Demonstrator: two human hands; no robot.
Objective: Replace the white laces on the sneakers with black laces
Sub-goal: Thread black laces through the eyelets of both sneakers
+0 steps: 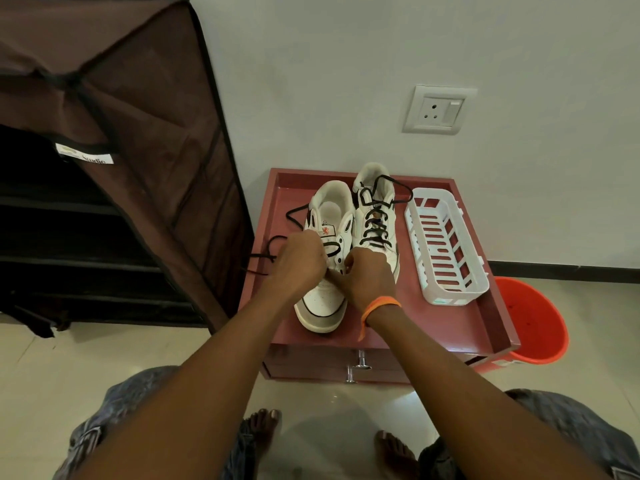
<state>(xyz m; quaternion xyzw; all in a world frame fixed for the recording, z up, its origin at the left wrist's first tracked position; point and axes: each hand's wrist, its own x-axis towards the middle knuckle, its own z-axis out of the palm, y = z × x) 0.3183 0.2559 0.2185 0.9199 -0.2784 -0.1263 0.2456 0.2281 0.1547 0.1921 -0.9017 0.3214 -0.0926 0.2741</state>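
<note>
Sneakers sat side by side on the red cabinet [433, 327]: the right sneaker [375, 216] fully laced in black, the left sneaker [325, 268] partly laced. Both hands met over the left sneaker, left hand [301, 261] and right hand [367, 275] curled, pinching the black lace [277, 242]. Right of the sneakers lay a white basket [446, 247].

Your view is dim overall, soft indoor light, muted colours. Brightest patch is a glare spot on the tiled floor [408, 400] and the stand's front corner [460, 348]. The cloth rack [104, 168] interior goes near black. Wide-angle bending curves your edges; forearms loom large and slightly soft. Shadows faint, diffuse.
</note>
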